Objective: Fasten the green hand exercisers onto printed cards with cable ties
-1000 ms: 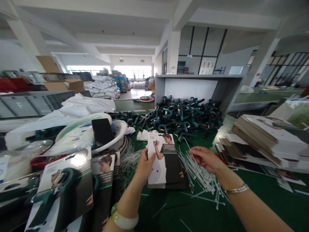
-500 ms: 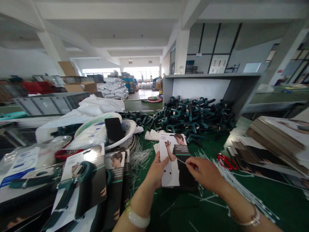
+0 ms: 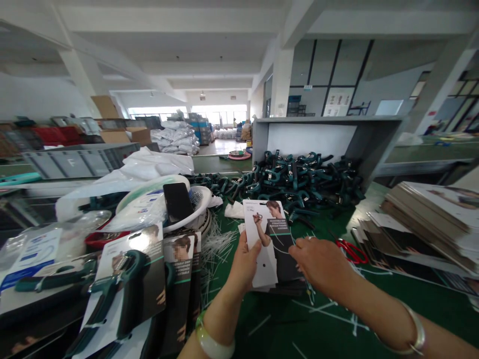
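My left hand (image 3: 243, 264) grasps a picture card (image 3: 282, 227) by its side edge, with the thumb on the front; the card is tipped up toward me over the middle of the green desk (image 3: 277, 336), with more cards (image 3: 295, 287) just under it; I can't tell if any of those are pinched in with it. My right hand (image 3: 324, 264) is at the dark side of the card, and its fingers are closed on one end of a thin white tie (image 3: 277, 248); the tie bends in a curve in front of the card; I can't tell if its tip is in a hole. To do this well, I would hold the card firm but not squeeze it, as it could bend; I would pinch the tie close to its tip, since a long bit may flop about; a soft, straight push should work best, and a hard one could fold the tie or tear the card. My left thumb should stay clear of the holes, so I can see them. Red scissors (image 3: 352, 251) lie past my right hand, and a big heap of green hand grips (image 3: 299, 177) sits behind the card; my wrist should not bump the loose ties (image 3: 331, 309) near it.
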Demonstrator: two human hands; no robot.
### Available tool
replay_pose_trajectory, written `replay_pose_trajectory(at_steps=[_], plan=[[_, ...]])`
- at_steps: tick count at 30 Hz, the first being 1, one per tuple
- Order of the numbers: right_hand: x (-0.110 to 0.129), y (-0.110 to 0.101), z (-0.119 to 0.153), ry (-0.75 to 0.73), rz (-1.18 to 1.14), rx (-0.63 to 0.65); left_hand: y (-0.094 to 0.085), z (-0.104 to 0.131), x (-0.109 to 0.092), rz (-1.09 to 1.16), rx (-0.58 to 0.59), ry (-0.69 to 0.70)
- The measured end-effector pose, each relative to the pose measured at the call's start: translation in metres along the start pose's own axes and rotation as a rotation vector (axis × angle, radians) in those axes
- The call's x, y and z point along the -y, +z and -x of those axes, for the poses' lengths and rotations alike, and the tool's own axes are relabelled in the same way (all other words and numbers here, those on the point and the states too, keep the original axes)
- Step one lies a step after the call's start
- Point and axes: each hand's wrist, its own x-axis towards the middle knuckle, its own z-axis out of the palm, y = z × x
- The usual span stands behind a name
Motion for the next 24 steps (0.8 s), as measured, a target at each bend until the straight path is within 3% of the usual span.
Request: replay_pose_trajectory(at_steps=[4, 10, 16, 19, 22, 24], plan=[[-0.002, -0.008, 0.0, 0.004, 0.028, -0.034, -0.001, 0.001, -0.002, -0.142, -0.058, 0.088], [0.004, -0.016, -0.002, 0.029, 0.053, -0.072, 0.005, 0.006, -0.01, -0.16, -0.087, 0.145], [0.024, 0.019, -0.017, 0.082, -0.017, -0.159, 0.017, 0.013, -0.003, -0.005, -0.033, -0.062], [0.03, 0.031, -0.02, 0.113, -0.07, -0.169, 0.017, 0.014, 0.005, 0.037, -0.034, -0.099], [0.018, 0.033, -0.018, 0.097, -0.275, -0.158, 0.011, 0.01, 0.007, 0.043, -0.055, -0.112], [-0.001, 0.034, -0.017, 0.145, -0.587, -0.187, 0.005, 0.007, 0.003, 0.089, -0.056, -0.147]])
